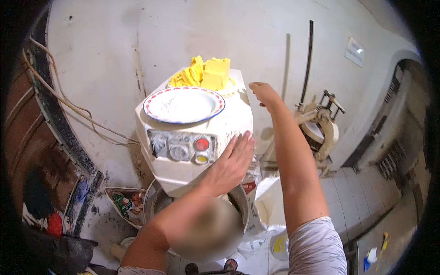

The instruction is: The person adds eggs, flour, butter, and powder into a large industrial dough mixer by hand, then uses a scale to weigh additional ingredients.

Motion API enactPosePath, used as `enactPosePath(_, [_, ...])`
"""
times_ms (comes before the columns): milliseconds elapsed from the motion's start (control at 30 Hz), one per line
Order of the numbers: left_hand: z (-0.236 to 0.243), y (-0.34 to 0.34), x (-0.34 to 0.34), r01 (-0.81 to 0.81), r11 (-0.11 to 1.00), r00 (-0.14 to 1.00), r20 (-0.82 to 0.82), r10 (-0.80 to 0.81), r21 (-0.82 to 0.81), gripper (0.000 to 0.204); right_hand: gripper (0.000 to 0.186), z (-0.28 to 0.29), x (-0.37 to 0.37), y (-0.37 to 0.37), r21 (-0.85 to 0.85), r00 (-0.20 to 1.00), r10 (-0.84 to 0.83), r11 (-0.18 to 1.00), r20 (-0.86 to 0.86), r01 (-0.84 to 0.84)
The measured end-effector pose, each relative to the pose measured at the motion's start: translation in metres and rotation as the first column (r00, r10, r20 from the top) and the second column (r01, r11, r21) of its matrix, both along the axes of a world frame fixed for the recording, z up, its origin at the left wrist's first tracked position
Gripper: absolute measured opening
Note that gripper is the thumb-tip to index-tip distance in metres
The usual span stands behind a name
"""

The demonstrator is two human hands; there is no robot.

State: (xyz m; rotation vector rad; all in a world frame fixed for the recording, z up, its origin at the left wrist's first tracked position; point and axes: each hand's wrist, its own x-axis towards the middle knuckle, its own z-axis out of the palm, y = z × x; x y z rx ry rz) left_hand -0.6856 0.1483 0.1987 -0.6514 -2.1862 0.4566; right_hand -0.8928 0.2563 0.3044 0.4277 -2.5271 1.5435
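A cream-coloured mixer [183, 172] stands in front of me, with a control panel [183, 149] of knobs and red and yellow buttons. My left hand [231, 160] lies flat against its front right side, fingers stretched out. Beyond the machine's right side, my right hand [266, 95] is raised with its fingers curled in; whatever may be in them is hidden. On top of the mixer rests a white enamel plate [183, 105] with a blue rim and red pattern. Behind it, yellow blocks [215, 73] of a butter-like fat sit on another plate. The metal bowl [243, 206] below is partly covered by my left arm and a blurred patch.
An open white sack [268, 201] stands right of the bowl, near a white tub [279, 246]. A cream hand-lever machine [321, 126] is by the wall. At left are a bag of litter [126, 206], hanging cables [68, 101] and a dark plastic bag [68, 252].
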Motion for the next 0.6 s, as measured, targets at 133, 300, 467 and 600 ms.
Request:
enactPosePath(133, [-0.008, 0.013, -0.01, -0.19, 0.973, 0.98, -0.083, 0.181, -0.127, 0.045, 0.07, -0.016, -0.064, -0.032, 0.182, 0.994, 0.098, 0.978, 0.038, -0.103])
enactPosePath(300, [-0.008, 0.02, -0.012, -0.257, 0.959, 0.964, -0.101, 0.246, -0.117, 0.048, 0.099, -0.031, -0.112, -0.048, 0.219, 0.995, 0.009, 0.975, 0.097, -0.03])
enactPosePath(467, [-0.014, 0.015, -0.014, -0.309, 0.933, 0.944, -0.181, 0.277, -0.182, 0.047, 0.043, -0.022, -0.107, -0.028, 0.203, 0.966, 0.193, 0.953, 0.173, -0.226])
enactPosePath(600, [-0.009, 0.019, -0.017, -0.305, 0.93, 0.94, -0.221, 0.259, -0.205, 0.046, 0.042, -0.041, -0.128, 0.008, -0.088, 0.964, 0.148, 0.987, 0.222, -0.131])
